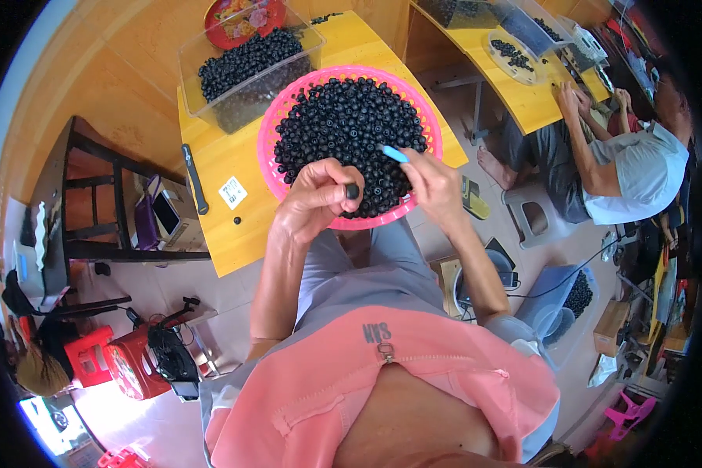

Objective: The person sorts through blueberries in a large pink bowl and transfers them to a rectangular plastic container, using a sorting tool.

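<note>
Heaped in a pink plastic basket (434,125) are many small black round pieces (343,109), some with a hole or ring on top. Over the basket's near left part, my left hand (320,195) pinches one small black piece (352,190) between thumb and fingers. To its right, my right hand (438,189) is closed around a small light-blue tool (395,154), its tip pointing left over the heap; I cannot make out what kind of tool it is. The two hands are apart.
The basket stands on a yellow table (218,234). Behind it is a clear plastic bin (312,43) of black pieces, with a red floral tray (242,19). A black-handled tool (195,179) and white label (232,193) lie left. A person (632,171) sits at another table (526,105).
</note>
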`<state>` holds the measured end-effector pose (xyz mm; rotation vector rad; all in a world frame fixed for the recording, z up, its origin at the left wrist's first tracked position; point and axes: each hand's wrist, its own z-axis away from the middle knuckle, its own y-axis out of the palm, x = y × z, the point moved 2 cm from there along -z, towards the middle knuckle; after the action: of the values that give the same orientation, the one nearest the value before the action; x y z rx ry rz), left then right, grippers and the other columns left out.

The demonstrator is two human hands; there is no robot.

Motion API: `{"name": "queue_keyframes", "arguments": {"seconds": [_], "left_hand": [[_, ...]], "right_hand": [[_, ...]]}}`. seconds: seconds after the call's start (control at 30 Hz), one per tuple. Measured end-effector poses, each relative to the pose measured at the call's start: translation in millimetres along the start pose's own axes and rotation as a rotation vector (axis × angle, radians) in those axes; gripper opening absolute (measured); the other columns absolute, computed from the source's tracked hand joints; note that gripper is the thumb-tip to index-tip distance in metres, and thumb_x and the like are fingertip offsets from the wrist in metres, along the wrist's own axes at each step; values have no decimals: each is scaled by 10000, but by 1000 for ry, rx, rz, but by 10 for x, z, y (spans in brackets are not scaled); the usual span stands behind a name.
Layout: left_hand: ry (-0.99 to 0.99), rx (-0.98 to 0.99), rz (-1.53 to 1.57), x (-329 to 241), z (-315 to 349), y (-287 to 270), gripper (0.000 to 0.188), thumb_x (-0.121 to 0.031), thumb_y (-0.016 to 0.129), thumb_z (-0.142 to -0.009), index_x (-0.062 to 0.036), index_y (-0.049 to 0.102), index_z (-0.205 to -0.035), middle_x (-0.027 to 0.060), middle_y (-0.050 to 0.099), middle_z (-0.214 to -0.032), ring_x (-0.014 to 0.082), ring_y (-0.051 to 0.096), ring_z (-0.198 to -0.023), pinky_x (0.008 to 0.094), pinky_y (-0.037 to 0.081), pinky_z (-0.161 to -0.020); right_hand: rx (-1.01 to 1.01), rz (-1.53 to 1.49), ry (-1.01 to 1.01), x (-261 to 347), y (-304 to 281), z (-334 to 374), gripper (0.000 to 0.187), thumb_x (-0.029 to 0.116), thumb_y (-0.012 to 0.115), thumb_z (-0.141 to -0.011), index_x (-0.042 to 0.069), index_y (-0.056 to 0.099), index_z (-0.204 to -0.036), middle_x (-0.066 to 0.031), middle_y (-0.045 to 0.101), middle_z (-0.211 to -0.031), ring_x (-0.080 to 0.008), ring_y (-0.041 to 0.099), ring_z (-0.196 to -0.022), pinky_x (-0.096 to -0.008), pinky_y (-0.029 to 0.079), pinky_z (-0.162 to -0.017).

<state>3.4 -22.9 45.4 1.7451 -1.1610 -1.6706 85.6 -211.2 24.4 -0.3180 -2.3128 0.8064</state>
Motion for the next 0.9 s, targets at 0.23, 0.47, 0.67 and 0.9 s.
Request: {"name": "queue_keyframes", "arguments": {"seconds": [0.23,0.47,0.67,0.9], "left_hand": [[66,-146,-27,26,9,-200,106,-19,652,-779,-21,602,-873,102,611,-874,160,583,-752,260,489,-681],[111,-242,-96,64,-12,-206,115,14,621,-795,-29,602,-900,79,623,-903,144,602,-807,258,503,-734],[143,-260,-163,62,-22,-169,132,16,624,-792,-35,610,-913,72,626,-897,134,598,-808,257,500,-744],[142,-315,-188,59,-19,-106,141,24,634,-783,-34,614,-910,66,629,-895,129,599,-800,258,505,-744]], "right_hand": [[-8,-78,36,190,-181,-48,192,111,612,-816,54,626,-999,-103,540,-645,-246,556,-535,-345,426,-486],[27,-125,-11,472,-175,6,236,105,636,-789,80,625,-1023,-76,486,-612,-225,518,-493,-338,405,-457],[32,-95,-77,575,-152,-12,261,115,660,-766,78,623,-1022,-64,486,-612,-227,510,-480,-341,397,-430],[49,-78,-64,554,-113,7,258,126,652,-777,78,617,-1028,-65,487,-617,-232,511,-484,-346,399,-431]]}}
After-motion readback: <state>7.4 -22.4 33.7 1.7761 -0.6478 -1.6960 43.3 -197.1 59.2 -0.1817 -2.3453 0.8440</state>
